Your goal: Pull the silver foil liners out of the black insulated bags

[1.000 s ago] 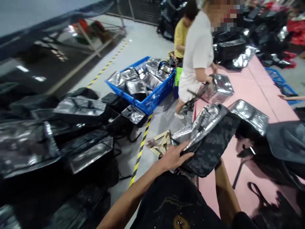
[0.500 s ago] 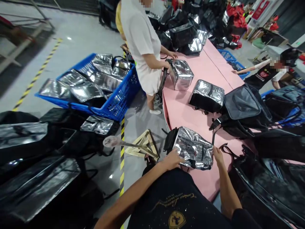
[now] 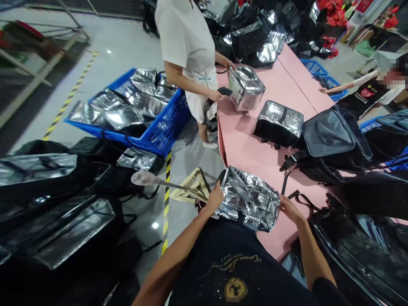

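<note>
A silver foil-lined bag [image 3: 250, 196], turned inside out, lies at the near end of the pink table [image 3: 255, 148]. My left hand [image 3: 214, 199] grips its left edge. My right hand [image 3: 288, 209] holds its right edge, fingers curled on the foil. Both hands stay on the bag, one at each side.
A person in white [image 3: 188, 38] stands at the table's left side handling another silver bag [image 3: 246, 87]. A third silver bag [image 3: 279, 121] and black bags [image 3: 331, 140] lie on the table. A blue crate [image 3: 159, 131] of foil bags stands on the floor, with black bags [image 3: 57, 199] piled left.
The bag was lifted from my left side onto the table, silver side up. Both hands now grip its edges. My view swung right toward the table.
</note>
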Action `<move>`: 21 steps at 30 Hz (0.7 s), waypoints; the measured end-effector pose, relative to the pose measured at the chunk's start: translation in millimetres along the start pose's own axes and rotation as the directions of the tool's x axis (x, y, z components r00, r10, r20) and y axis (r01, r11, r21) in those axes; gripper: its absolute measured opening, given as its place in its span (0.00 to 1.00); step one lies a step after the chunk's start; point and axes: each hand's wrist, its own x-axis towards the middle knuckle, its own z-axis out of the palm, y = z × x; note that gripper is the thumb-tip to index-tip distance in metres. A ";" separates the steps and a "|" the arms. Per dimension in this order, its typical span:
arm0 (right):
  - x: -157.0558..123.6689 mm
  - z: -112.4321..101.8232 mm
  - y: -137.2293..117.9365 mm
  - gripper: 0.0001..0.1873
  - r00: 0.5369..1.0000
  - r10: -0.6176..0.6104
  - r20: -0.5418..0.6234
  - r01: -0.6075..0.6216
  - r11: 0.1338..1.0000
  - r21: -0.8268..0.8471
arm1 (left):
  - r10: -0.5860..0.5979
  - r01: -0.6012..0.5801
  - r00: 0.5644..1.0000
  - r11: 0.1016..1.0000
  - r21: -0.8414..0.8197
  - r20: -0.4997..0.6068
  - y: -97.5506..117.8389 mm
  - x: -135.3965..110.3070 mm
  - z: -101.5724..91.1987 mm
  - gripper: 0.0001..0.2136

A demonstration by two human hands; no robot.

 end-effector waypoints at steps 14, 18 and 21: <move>0.7 -3.0 23.7 0.32 0.538 -0.224 -0.813 -0.336 0.828 -0.450 | -0.011 -0.010 0.997 0.971 0.239 0.083 19.6 -20.2 -16.7 0.36; -6.8 -0.1 30.0 0.35 0.504 -0.142 -0.852 -0.272 0.910 -0.312 | -0.013 -0.017 0.995 0.951 0.308 0.095 34.9 -35.1 -13.4 0.39; -33.5 13.5 44.5 0.38 0.775 -0.003 -0.632 -0.067 0.994 -0.088 | -0.024 -0.004 0.996 0.953 0.304 0.086 31.8 -37.0 -15.8 0.39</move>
